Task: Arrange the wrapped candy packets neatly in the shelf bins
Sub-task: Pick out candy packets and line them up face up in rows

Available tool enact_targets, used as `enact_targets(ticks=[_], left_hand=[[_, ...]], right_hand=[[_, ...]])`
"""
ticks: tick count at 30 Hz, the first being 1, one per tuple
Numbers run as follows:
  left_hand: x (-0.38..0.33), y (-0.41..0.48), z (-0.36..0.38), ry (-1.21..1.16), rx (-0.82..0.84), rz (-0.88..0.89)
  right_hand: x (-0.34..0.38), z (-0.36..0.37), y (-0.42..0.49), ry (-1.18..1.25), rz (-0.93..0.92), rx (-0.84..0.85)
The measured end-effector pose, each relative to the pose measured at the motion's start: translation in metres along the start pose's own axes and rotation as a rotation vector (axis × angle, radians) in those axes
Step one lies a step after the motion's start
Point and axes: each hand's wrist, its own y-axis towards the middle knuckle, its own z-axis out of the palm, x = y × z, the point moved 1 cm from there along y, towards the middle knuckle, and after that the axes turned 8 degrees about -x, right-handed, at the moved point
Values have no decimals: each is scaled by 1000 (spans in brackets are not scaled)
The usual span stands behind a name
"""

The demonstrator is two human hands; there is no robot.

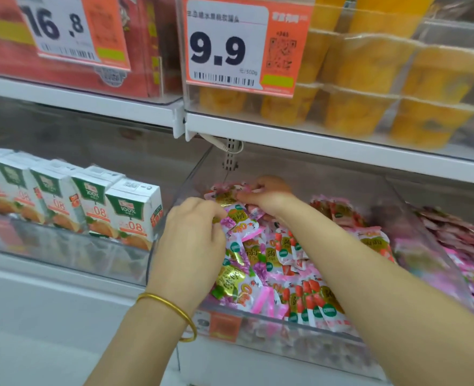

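A clear plastic shelf bin [258, 324] holds a heap of pink, white and gold wrapped candy packets [286, 274]. My left hand [194, 240], with a gold bangle at the wrist, is inside the bin's left side, its fingers pinched on a purple-and-white candy packet [234, 218]. Deeper in, at the back of the bin, my right hand [269, 193] has its fingers closed on a pink and gold packet [227, 195]. Both forearms reach in over the bin's front wall.
White and green juice cartons [132, 210] stand in the neighbouring bin on the left. Another bin of pink packets [453, 246] lies to the right. The shelf above carries orange fruit cups [369, 79], red boxes [135, 37] and price tags reading 9.9 [230, 48] and 16.8.
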Motion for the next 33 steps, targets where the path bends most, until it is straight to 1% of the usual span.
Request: enact_targets(ticks=[4, 7, 9, 12, 14, 15, 18, 19, 20, 22, 24, 26, 28, 30, 32, 33], left_hand=[[-3, 1, -1, -7, -9, -8], [-7, 1, -1, -36, -20, -32], [-9, 1, 1, -52, -25, -40], [-15, -1, 4, -72, -35, -20], [-23, -3, 6, -111, -9, 51], [-27, -5, 8, -138, 49, 107], [-47, -18, 18, -174, 365, 287], [-54, -24, 22, -142, 423, 342], [-61, -29, 26, -101, 441, 386], [-72, -35, 33, -67, 395, 433], [-81, -36, 37, -86, 316, 466], [-87, -35, 40, -133, 274, 455], [-92, -34, 44, -168, 264, 403], [-98, -35, 45, -221, 287, 315], [-102, -36, 47, -324, 309, 235], [-102, -34, 49, -377, 318, 194]], right_hand=[[9, -9, -14, 132, -220, -102], [12, -28, -27, 207, -284, -214], [7, -44, -37, 214, -265, -281], [-10, -70, -53, 312, -129, -336], [-22, -87, -67, 407, -10, -278], [-27, -93, -76, 443, 32, -208], [-34, -107, -104, 531, 57, 17], [-35, -111, -111, 540, 61, 57], [-36, -114, -117, 556, 79, 79], [-39, -119, -126, 616, 132, 81], [-41, -124, -131, 694, 160, 73], [-42, -129, -134, 789, 160, 91], [-47, -136, -138, 902, 162, 128], [-53, -140, -140, 969, 120, 185], [-59, -141, -141, 965, 50, 198], [-62, -141, -140, 939, 31, 163]])
